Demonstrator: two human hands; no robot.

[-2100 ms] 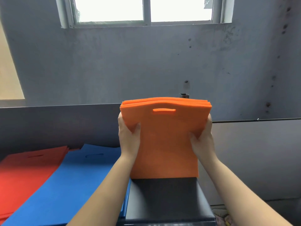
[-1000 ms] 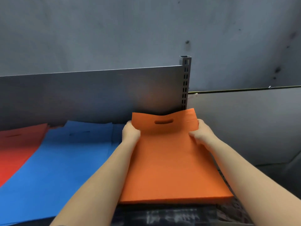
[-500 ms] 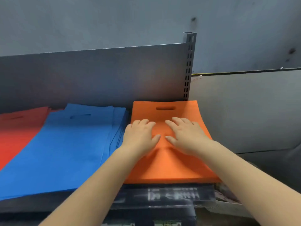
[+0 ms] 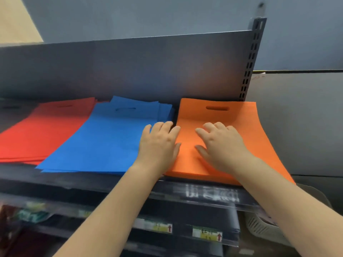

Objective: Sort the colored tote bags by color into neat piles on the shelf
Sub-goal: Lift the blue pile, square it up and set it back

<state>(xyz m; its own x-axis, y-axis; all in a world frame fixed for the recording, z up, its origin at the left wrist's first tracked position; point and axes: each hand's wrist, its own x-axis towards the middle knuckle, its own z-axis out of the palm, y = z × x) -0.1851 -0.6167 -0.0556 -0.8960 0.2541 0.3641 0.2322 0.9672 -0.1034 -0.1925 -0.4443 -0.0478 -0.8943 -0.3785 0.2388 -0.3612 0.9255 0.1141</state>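
Three colour-sorted piles of flat tote bags lying side by side on the dark shelf (image 4: 89, 179).

Left: red pile (image 4: 42, 130), its handle slot toward the back panel and its layers slightly fanned at the front edge. Centre: blue pile (image 4: 104, 141), touching or overlapping the red pile's edge, its far corners unevenly stacked. Right: orange pile (image 4: 222, 115), flat, edges closely aligned, with an oval die-cut handle slot near the back, its right side reaching the shelf's end; a narrow dark gap separates it from the blue pile.

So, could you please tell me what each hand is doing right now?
Left hand: open, flat across the blue pile and orange pile.
Right hand: open, pressing the orange pile.
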